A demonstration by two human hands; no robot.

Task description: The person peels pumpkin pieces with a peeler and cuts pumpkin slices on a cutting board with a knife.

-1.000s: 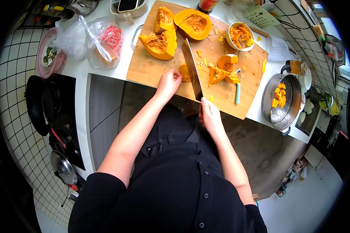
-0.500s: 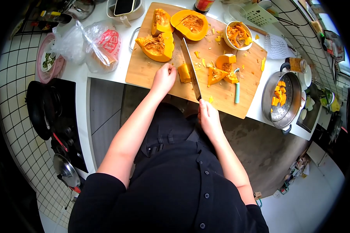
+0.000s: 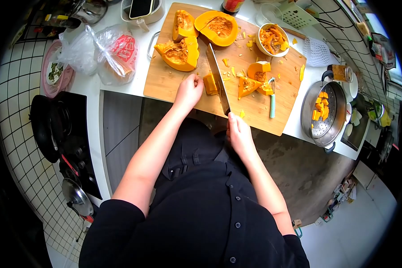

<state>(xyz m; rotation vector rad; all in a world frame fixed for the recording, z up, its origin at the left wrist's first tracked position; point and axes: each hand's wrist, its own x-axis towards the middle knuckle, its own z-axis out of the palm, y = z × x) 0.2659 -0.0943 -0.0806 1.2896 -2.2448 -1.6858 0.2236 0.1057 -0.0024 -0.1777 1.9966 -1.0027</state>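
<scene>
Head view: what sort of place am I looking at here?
A kitchen, probably a home one: there's a black cooktop with a pan, a cutting board with cut pumpkin, and a steamer on the counter.

We saw orange on the cut pumpkin wedges point(image 3: 192, 56), dark grey on the broad metal knife blade point(image 3: 219, 80), tan on the rectangular wooden cutting board point(image 3: 259, 114), and mint green on the peeler handle point(image 3: 272, 106). We found red markings on the knotted clear plastic bag point(image 3: 117, 62) and black grid lines across white wall tiles point(image 3: 20, 134).
</scene>
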